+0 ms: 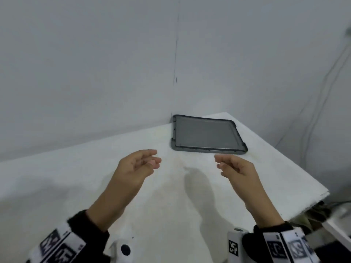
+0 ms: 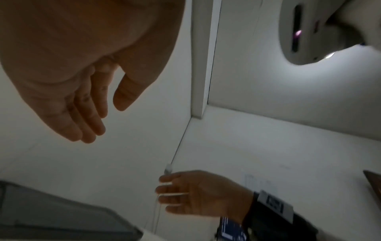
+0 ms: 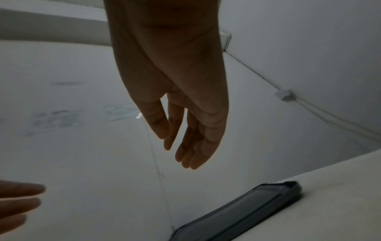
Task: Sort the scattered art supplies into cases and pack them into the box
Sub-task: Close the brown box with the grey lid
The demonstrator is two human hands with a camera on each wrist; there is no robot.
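Note:
A flat dark grey lid [image 1: 207, 134] with a translucent panel lies at the far corner of the white table [image 1: 114, 168], by the wall. Both hands hover above the table in front of it, palms facing each other, holding nothing. My left hand [image 1: 146, 161] has loosely relaxed fingers; the left wrist view shows them [image 2: 86, 114] hanging straight. My right hand [image 1: 226, 164] is just below the lid's near edge, fingers relaxed [image 3: 185, 146]. The lid also shows in the right wrist view [image 3: 243, 210] and the left wrist view [image 2: 51, 216]. No art supplies or cases are in view.
White walls meet in a corner behind the lid [image 1: 175, 73]. The table's right edge [image 1: 303, 202] drops off close to my right arm. Cables [image 1: 322, 92] hang down the right wall. A white object [image 1: 340, 221] sits lower right, past the table.

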